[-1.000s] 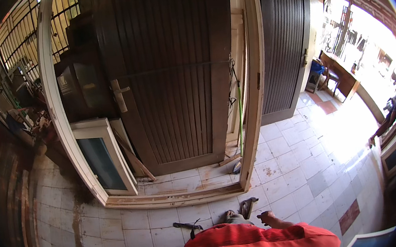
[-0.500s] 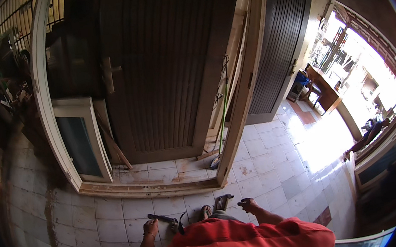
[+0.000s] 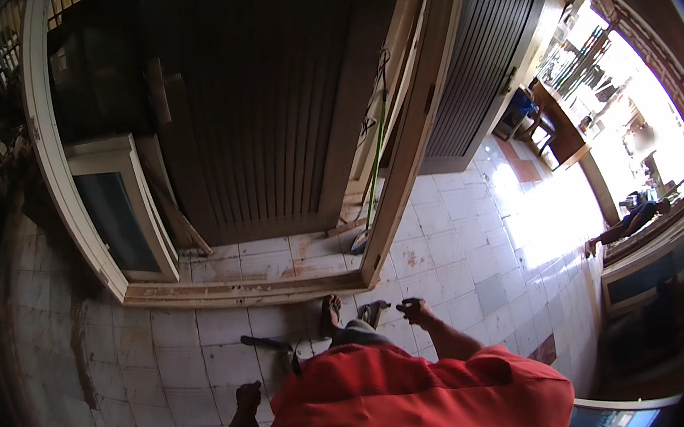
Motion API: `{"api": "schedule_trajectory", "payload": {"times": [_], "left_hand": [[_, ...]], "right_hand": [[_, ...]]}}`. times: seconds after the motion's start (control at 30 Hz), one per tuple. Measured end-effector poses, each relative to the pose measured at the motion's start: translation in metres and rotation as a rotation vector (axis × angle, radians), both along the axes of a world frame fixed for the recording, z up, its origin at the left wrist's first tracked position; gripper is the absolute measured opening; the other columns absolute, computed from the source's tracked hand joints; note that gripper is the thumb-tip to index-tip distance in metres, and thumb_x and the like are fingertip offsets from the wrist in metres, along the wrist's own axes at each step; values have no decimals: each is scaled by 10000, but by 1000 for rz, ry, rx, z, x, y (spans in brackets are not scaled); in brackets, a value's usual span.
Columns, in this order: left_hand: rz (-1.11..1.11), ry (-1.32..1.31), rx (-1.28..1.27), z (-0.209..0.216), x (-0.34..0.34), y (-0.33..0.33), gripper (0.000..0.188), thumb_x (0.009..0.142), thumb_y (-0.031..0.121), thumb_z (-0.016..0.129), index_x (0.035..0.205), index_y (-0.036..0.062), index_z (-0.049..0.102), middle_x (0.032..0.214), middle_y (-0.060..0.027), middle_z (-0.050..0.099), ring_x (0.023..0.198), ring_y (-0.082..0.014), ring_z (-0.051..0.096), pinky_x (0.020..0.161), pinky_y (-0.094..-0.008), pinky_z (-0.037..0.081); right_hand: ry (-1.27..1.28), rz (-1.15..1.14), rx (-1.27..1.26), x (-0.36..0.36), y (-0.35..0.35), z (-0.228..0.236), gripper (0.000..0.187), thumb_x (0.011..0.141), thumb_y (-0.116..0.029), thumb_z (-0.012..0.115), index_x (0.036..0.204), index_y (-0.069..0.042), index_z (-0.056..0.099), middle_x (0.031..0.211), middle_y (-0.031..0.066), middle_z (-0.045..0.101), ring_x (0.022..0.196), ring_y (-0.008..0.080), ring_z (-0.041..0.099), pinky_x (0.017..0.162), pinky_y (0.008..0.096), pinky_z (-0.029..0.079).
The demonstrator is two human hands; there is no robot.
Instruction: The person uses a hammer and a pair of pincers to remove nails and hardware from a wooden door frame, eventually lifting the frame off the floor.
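Note:
My left hand (image 3: 249, 396) hangs low beside my red top (image 3: 414, 385), its fingers curled. Whatever it may hold is hidden. Farther forward on the right, my right hand (image 3: 416, 312) is held out with bent, closed fingers; its inside is too dark to make out. A long dark object (image 3: 264, 341) lies on the tiles ahead of my left hand, its kind unclear. Near my right hand, a grey-brown angled object (image 3: 376, 312) rests on the floor. One sandalled foot (image 3: 331, 310) shows between the two objects, close to a wooden frame (image 3: 242, 292).
Inside the tall frame stand a dark ribbed door (image 3: 266, 121) and a small glazed window frame (image 3: 119, 220). Another ribbed door (image 3: 486, 57) leans behind. A wooden desk (image 3: 561, 136) stands near the bright opening. At right, another person's arm (image 3: 615, 232) reaches out above glazed panels (image 3: 656, 268).
The view has shifted, with frame and floor objects higher in the picture. My foot has stepped forward toward the frame. My left hand has drawn back from the long dark object.

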State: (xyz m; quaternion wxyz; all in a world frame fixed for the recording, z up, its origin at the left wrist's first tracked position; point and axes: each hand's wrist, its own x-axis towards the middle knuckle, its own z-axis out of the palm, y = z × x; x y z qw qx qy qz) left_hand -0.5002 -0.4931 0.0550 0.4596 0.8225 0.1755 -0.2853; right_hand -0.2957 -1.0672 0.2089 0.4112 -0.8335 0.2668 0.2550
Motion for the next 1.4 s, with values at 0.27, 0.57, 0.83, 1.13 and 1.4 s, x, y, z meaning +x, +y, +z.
{"api": "schedule_trajectory", "payload": {"times": [0.27, 0.57, 0.83, 1.13, 1.4], "left_hand": [[746, 126, -251, 47, 98, -55, 271, 896, 333, 679, 911, 62, 683, 660, 3, 596, 546, -88, 517, 484, -275, 435], [-430, -384, 687, 64, 181, -62, 321, 935, 324, 538, 1199, 167, 631, 1108, -115, 657, 1066, -270, 615, 856, -411, 523], [-73, 222, 274, 76, 174, -5, 562, 882, 597, 529, 1051, 86, 689, 1032, -197, 693, 1002, -372, 653, 884, -432, 512], [35, 311, 115, 90, 254, 11, 314, 909, 359, 658, 955, 50, 690, 736, 11, 638, 623, -98, 569, 564, -261, 482], [-23, 297, -8, 75, 245, -88, 307, 927, 329, 642, 1016, 35, 657, 800, -1, 637, 713, -87, 568, 613, -250, 485]], "right_hand": [[-4, 860, -264, 95, -25, -74, 403, 957, -432, 522, 819, -82, 667, 628, 70, 632, 507, 177, 603, 499, 369, 504], [83, 181, 181, 195, -22, -175, 209, 850, -279, 734, 927, -96, 669, 685, 42, 606, 506, 156, 572, 403, 310, 491], [-203, 121, 174, 165, 30, -169, 252, 913, -347, 621, 997, -112, 655, 766, 43, 632, 661, 190, 610, 536, 322, 500], [226, -351, -132, -174, 71, -164, 516, 819, -316, 695, 1202, 25, 634, 934, 191, 705, 676, 237, 676, 559, 344, 545], [602, -452, -86, -271, 98, -137, 490, 820, -366, 689, 1179, -32, 670, 1163, 206, 667, 1128, 332, 623, 973, 370, 484]]}}
